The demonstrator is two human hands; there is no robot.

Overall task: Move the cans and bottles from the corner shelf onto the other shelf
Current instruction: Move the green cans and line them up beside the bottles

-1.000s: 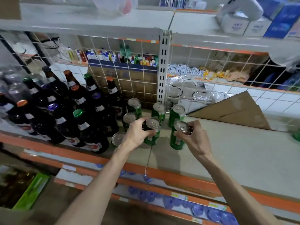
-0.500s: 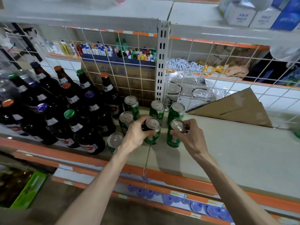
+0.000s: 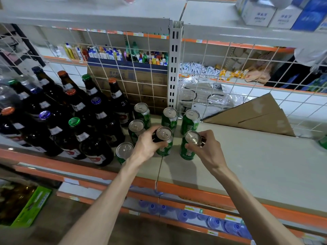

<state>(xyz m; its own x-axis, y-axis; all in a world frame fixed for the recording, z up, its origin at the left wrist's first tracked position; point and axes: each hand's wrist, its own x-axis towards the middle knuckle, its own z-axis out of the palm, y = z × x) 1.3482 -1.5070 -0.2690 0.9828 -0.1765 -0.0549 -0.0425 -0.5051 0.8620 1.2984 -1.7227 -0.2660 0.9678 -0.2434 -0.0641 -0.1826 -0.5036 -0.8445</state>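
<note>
Several green cans with silver tops stand near the seam between two shelf boards. My left hand (image 3: 148,145) is wrapped around one green can (image 3: 164,138) that stands right at the seam. My right hand (image 3: 203,147) grips the top of another green can (image 3: 189,149) just right of the seam, on the right shelf (image 3: 247,165). Other cans stand behind them (image 3: 169,117) and one at the front edge (image 3: 123,151). Several dark glass bottles (image 3: 92,138) with coloured caps crowd the left shelf (image 3: 53,161).
A white slotted upright post (image 3: 174,68) and wire mesh back the shelves. A flattened cardboard piece (image 3: 256,117) leans at the back of the right shelf. A shelf board overhangs above, carrying white and blue boxes (image 3: 261,15). Water bottle caps show below.
The view has shifted slightly; both hands stay on their cans at almost the same spot, with the right-hand can standing a little more apart from the left one.
</note>
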